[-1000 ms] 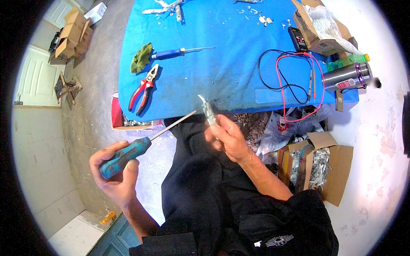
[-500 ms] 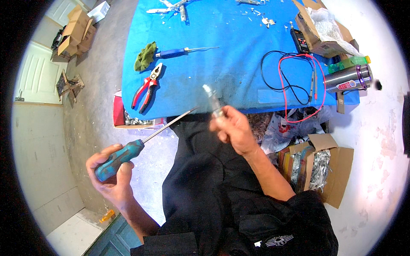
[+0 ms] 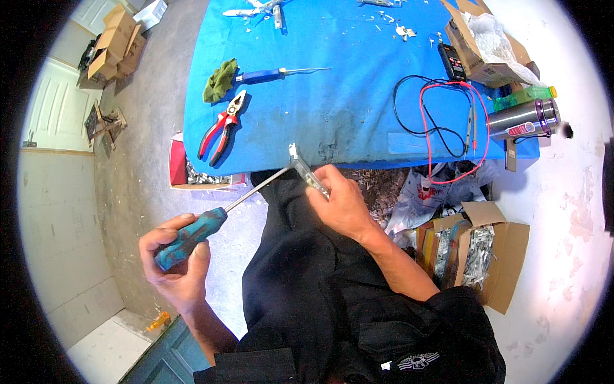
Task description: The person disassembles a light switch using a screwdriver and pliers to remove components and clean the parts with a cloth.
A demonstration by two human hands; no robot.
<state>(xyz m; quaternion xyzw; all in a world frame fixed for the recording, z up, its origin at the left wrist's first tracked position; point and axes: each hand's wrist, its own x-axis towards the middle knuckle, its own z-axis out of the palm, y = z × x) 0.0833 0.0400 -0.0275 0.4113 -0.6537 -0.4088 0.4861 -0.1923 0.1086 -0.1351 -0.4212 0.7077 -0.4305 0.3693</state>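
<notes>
My left hand (image 3: 183, 288) is closed round the teal handle of a screwdriver (image 3: 203, 229), its metal shaft slanting up to the right. In my right hand (image 3: 345, 206), between thumb and fingers, is a slim grey, partly see-through piece with a white end (image 3: 307, 175). The screwdriver's tip meets the side of that piece near its white end; whether it is wedged in, I cannot tell. Both are held above my lap by the front edge of the blue-covered table (image 3: 288, 115). Red-and-black pliers (image 3: 220, 131) lie on the cloth just beyond.
Beyond the pliers are a blue-handled screwdriver (image 3: 262, 76) and a green rag (image 3: 220, 81). To the right lie a meter (image 3: 451, 62) with red and black leads, a steel flask (image 3: 521, 118) and a green bottle (image 3: 524, 97). Boxes of metal scraps (image 3: 480, 253) stand below.
My right hand has tilted the slim piece leftward and lowered it to the screwdriver's tip. My left hand has moved slightly right; the tip now touches the piece.
</notes>
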